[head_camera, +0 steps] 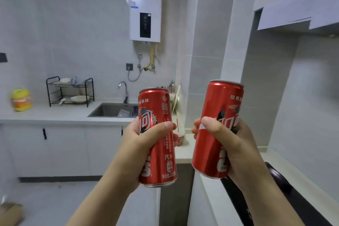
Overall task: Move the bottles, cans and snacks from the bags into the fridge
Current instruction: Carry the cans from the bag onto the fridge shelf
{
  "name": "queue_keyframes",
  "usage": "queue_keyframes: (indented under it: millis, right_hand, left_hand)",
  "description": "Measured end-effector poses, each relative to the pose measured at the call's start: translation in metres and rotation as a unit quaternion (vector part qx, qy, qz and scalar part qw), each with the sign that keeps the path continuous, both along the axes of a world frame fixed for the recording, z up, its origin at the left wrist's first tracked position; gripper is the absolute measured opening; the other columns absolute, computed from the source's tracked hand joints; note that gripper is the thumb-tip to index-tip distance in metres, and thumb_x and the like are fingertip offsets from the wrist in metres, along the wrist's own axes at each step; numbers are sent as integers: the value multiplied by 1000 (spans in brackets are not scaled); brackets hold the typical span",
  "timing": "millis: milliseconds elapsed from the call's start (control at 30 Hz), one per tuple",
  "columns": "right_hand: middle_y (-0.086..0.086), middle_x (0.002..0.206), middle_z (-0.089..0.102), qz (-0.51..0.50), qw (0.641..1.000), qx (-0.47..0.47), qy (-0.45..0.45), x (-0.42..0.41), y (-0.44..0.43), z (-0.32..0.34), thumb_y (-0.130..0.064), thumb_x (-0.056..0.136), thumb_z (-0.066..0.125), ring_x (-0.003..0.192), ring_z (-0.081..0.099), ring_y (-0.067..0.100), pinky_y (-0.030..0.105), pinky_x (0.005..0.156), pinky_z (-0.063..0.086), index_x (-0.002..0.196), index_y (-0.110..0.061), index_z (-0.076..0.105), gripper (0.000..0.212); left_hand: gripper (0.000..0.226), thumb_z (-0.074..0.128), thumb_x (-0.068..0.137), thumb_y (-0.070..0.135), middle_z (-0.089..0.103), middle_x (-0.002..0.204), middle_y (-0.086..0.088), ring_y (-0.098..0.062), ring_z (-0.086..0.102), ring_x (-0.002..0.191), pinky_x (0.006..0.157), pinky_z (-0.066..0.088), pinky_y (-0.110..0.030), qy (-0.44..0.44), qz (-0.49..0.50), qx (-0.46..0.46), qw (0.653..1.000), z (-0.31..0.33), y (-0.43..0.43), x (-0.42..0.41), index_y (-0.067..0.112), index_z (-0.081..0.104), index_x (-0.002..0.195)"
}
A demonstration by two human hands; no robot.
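I hold two tall red cola cans upright in front of me at chest height. My left hand (141, 143) grips the left can (157, 108) around its middle, thumb across the front. My right hand (231, 145) grips the right can (220, 102), which tilts slightly to the right, thumb across its label. Both cans are closed on top. No bag and no fridge are in view.
A grey counter (55, 113) runs along the far wall with a sink (113, 110), a tap, a black dish rack (70, 91) and a yellow-orange packet (21, 100). A water heater (145, 12) hangs above. A black hob (286, 194) lies at lower right. A brown bag edge (11, 213) shows at bottom left.
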State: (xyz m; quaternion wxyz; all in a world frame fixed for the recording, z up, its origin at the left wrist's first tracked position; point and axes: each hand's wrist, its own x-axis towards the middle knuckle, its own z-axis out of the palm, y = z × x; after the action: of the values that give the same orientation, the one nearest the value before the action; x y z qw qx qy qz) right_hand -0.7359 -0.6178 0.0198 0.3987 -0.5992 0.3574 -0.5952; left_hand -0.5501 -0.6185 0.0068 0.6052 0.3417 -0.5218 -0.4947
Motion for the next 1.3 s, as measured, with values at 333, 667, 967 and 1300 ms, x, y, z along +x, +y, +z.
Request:
queue_keyframes:
  millis: [333,667,967,1300]
  right_hand:
    - [0,88,72,178,984,-25,-1,127,-58,10,-37,64,72,82,73,17,31,71,55,101,-28,62,40]
    - [-2,87,73,438,899,-11,-15,218,-81,15,-36,63,74,81,73,18,28,66,57,100,-30,60,40]
    - [1,92,73,594,804,26,-4,282,-22,-5,-44,63,73,80,73,18,38,73,57,109,-23,61,52]
    - [-4,91,73,671,741,-2,-20,311,79,18,-44,62,72,82,72,14,27,67,57,103,-31,60,45]
  left_hand:
    - [77,78,46,41,73,91,-12,-25,73,80,63,57,-30,9,211,13,977,3,17,106,13,58,116]
    - [78,78,44,41,73,90,-12,-25,73,79,60,56,-31,0,467,11,884,12,70,128,11,61,115]
    - [74,79,44,39,73,88,-14,-24,72,75,60,57,-30,19,642,33,766,-4,158,118,10,63,110]
    - [71,80,50,37,74,94,-8,-24,73,78,61,56,-30,-2,720,13,694,12,260,111,14,61,114]
